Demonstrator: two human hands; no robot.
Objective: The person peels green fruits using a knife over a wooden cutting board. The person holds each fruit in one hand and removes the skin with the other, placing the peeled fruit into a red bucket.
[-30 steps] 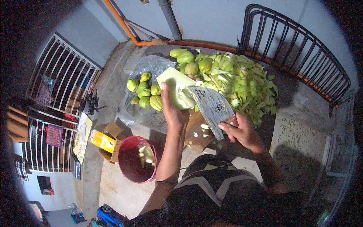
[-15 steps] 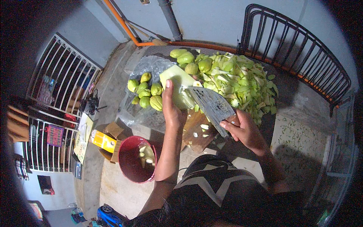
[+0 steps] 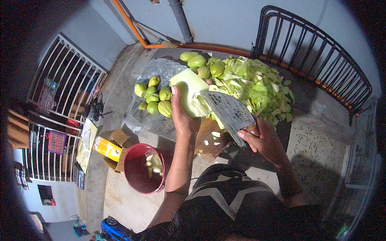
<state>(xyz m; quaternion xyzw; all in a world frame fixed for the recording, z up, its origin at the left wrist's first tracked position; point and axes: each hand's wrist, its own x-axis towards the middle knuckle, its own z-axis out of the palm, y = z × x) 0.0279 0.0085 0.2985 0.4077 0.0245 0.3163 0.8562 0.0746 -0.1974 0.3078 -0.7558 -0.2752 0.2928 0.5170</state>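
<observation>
Cleaver [image 3: 229,112] edged closer to pale peeled fruit [image 3: 191,96] since earlier frame. Left hand [image 3: 183,118] fingers wrapped round fruit above chopping board [image 3: 211,140]. Right hand [image 3: 261,138] fingers closed on cleaver handle, at 3 o'clock from fruit. Red bucket [image 3: 140,172] at 7 o'clock.

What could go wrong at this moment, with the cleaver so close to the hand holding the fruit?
The left hand grips the peeled pale green fruit right beside the cleaver in the right hand; a slip could cut the thumb. The fruit is held above the wooden board, so it may twist. Cut pieces could miss the red bucket.
</observation>
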